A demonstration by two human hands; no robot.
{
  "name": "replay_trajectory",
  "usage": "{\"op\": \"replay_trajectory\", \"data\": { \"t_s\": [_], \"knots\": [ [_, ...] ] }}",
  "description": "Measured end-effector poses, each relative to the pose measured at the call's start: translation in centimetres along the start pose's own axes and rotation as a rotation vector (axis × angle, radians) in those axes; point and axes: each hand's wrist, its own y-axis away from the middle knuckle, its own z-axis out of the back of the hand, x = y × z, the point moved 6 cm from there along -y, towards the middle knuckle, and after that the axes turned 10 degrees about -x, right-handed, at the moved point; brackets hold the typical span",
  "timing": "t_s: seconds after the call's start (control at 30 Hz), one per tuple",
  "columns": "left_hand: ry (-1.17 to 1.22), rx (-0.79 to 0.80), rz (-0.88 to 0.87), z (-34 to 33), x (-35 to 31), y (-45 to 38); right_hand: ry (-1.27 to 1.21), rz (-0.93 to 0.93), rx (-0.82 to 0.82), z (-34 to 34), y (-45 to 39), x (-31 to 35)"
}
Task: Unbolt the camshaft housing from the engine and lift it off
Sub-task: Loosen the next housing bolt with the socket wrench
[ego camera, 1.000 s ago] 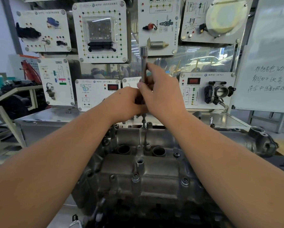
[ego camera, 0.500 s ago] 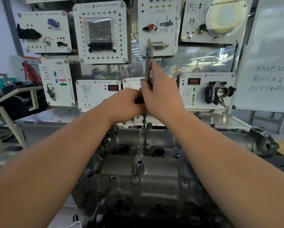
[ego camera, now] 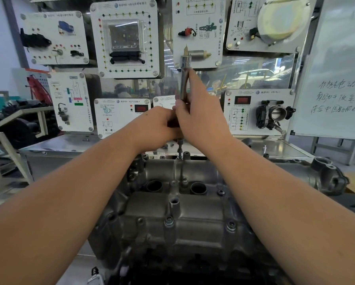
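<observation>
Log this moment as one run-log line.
left hand: grips tool low | right hand: holds socket wrench upright | bit on far-edge bolt | camshaft housing: still on engine

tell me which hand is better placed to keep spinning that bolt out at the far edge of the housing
Right, probably. The right hand already grips the upright socket wrench along its shaft, its tip seated on the far bolt. The left hand sits lower, near the tool's base, seemingly just steadying it.
</observation>
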Motion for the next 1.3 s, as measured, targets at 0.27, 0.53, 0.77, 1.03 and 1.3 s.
{"op": "replay_trajectory", "data": {
  "t_s": [0.27,0.53,0.77,1.03,1.3],
  "knots": [
    [-0.046,-0.014,0.012,-0.16,0.16,-0.13,0.012,0.034,-0.017,0.11,-0.21,0.3],
    [-0.074,-0.008,0.013,-0.16,0.13,-0.27,-0.013,0.033,-0.021,0.1,0.01,0.26],
    [-0.051,-0.004,0.021,-0.21,0.42,-0.19,-0.001,0.021,-0.018,-0.02,-0.28,0.14],
    [-0.077,-0.013,0.019,-0.05,0.07,-0.13,-0.016,0.0,-0.079,0.55,-0.39,-0.09],
    [-0.048,-0.01,-0.009,0.01,0.0,-0.09,-0.047,0.012,-0.015,-0.07,-0.21,-0.15]
  ]
}}
